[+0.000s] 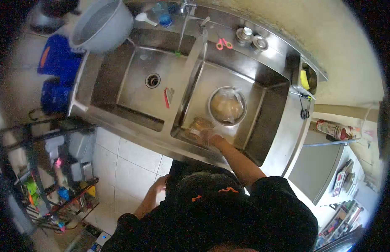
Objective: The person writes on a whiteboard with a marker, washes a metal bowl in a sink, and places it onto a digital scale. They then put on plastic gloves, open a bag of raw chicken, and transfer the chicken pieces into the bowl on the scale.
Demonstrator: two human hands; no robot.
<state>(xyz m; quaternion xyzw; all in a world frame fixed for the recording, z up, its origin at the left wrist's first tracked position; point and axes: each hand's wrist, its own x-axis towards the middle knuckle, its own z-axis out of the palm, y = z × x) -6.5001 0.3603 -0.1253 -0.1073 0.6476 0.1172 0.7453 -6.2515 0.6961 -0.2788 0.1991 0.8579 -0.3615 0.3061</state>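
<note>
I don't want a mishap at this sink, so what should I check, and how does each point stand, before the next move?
1. Right hand at the small clear bag in the right basin: ok.
2. Firm grip on that bag: cannot tell; the fingers are blurred.
3. Left hand clear of both basins: ok, it is down beside the body.
4. Tap shut off: not ok, water runs toward the left basin.
5. Left basin free of loose tools: not ok, a red-handled one lies there.
6. Larger bag inside the round bowl: ok.
</note>
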